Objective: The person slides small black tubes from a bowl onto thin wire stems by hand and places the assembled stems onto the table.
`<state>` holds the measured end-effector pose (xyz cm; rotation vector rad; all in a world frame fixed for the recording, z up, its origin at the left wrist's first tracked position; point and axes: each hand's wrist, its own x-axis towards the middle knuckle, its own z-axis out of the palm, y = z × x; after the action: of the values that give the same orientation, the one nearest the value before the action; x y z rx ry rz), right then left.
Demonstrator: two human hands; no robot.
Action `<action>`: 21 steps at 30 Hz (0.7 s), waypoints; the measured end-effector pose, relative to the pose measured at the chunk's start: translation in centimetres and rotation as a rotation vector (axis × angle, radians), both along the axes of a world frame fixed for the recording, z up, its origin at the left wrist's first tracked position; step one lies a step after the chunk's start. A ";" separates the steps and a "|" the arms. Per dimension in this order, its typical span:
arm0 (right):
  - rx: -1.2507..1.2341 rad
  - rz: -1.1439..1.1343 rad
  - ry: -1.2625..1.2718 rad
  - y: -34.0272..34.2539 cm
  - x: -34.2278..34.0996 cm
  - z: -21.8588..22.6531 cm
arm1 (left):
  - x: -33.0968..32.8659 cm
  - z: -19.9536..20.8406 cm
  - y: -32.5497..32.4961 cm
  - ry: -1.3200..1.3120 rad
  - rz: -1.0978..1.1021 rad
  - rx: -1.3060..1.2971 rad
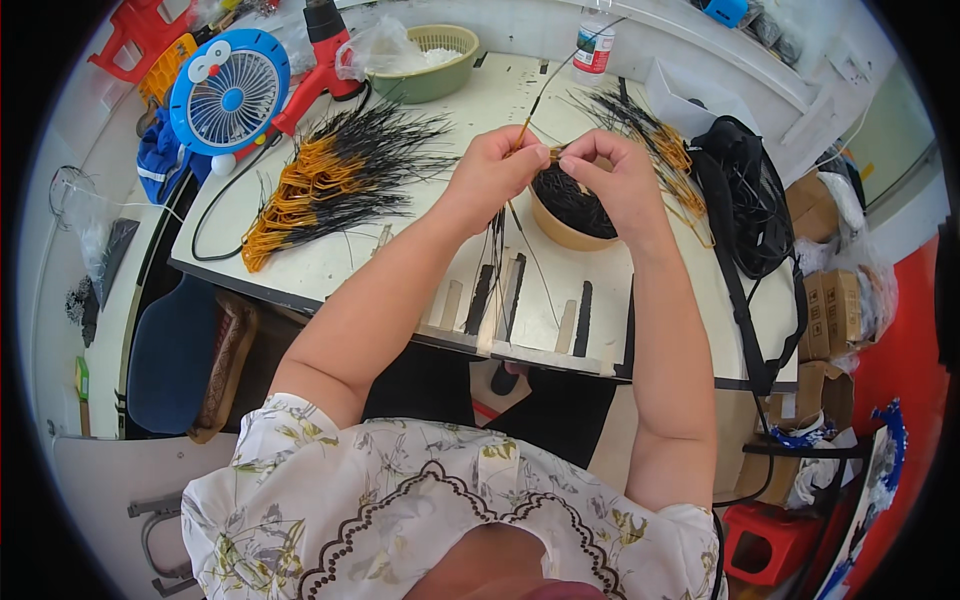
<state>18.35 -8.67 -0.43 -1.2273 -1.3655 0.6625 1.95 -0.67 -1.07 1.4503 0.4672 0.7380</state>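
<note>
My left grip (492, 165) pinches a thin orange-tipped wire (528, 118) above the desk (340, 262); my right grip (612, 172) closes on small black pieces over the tan bowl (566, 232).

Both bare forearms come up from the bottom edge and angle in toward each other. Left hand (492, 168) is curled with fingertips pinched, right hand (617, 175) bent at the wrist, fingers pinched too, the two nearly touching.
</note>
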 end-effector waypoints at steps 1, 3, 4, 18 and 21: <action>-0.022 0.009 0.035 0.0 0.1 0.0 | 0.0 0.1 -0.1 -0.009 0.020 0.000; -0.091 0.000 0.046 0.1 0.5 0.0 | 0.1 0.1 -0.1 -0.019 0.041 0.000; -0.162 -0.009 0.059 0.2 0.6 0.0 | 0.1 0.1 -0.1 -0.017 0.042 -0.008; -0.006 0.016 0.024 0.3 -0.1 -0.6 | 0.4 -0.5 -0.2 -0.073 -0.015 -0.050; -0.086 0.005 -0.129 -0.3 -0.5 0.0 | 0.7 -0.5 -0.3 -0.108 0.083 -0.072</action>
<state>17.81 -8.98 -0.41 -1.3553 -1.4592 0.6613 2.68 -0.97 -1.56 1.3228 0.4687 0.8529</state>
